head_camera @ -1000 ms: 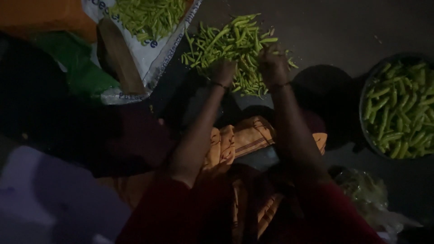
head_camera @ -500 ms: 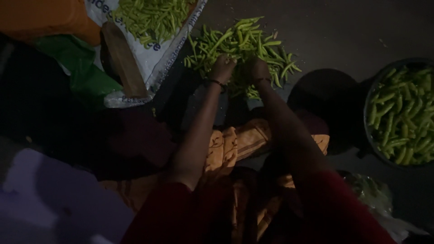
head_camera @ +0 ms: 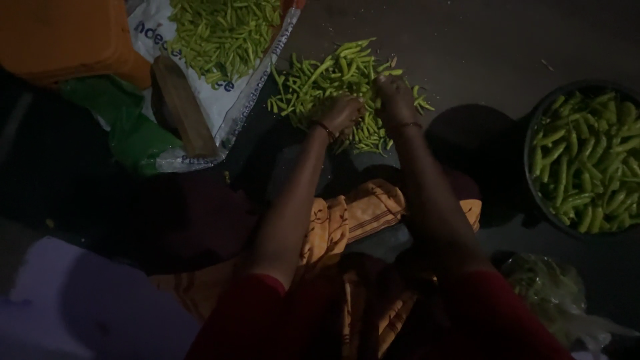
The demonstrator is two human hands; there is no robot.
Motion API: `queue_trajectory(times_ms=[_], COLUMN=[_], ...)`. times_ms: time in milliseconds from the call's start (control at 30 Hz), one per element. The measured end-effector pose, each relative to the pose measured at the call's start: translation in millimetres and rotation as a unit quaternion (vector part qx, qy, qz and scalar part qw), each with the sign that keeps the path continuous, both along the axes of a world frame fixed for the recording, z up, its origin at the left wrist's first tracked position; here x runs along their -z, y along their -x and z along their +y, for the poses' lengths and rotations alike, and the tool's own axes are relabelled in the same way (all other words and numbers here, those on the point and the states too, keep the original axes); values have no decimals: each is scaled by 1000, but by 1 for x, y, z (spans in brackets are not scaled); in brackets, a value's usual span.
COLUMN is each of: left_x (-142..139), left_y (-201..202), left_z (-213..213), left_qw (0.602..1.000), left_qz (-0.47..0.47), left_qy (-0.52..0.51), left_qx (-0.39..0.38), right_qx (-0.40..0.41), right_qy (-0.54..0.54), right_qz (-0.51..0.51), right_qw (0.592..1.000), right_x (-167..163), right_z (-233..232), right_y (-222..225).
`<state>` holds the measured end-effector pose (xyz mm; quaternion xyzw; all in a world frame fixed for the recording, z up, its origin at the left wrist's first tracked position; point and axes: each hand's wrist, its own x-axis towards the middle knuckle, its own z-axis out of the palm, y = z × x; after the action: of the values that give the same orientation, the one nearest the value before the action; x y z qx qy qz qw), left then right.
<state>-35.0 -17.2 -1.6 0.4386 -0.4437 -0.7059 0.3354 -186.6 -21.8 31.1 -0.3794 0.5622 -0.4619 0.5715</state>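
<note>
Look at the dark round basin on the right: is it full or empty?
Nearly full. The basin holds green pods heaped close to its rim, covering its bottom. Its right edge is cut off by the frame.

Sack (head_camera: 220,100) left of chilli heap (head_camera: 333,77)

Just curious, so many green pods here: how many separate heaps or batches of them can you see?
3. One heap on the floor under both hands, one on the white sack at upper left, one in the dark round bowl at right. More may lie beyond the frame.
</note>
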Motion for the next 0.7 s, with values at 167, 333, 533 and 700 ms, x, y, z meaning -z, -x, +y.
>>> queue_trajectory(times_ms=[167, 333, 533, 700], left_x=[9, 33, 46, 38], left_y=[0, -8, -15, -15], left_z=[-1, -9, -21, -13], left_qw=[995, 962, 926, 995], left_qz=[22, -1, -188, -38], left_qy=[-51, -149, 306, 93], left_qx=[-86, -230, -114, 3], right_qx=[-80, -92, -79, -334], right_qy=[237, 301, -77, -64], right_qz=[202, 292, -36, 264], right_qw=[947, 903, 993, 903], right_x=[19, 32, 20, 16], right_z=[13, 1, -10, -3], right_y=[-11, -3, 24, 18])
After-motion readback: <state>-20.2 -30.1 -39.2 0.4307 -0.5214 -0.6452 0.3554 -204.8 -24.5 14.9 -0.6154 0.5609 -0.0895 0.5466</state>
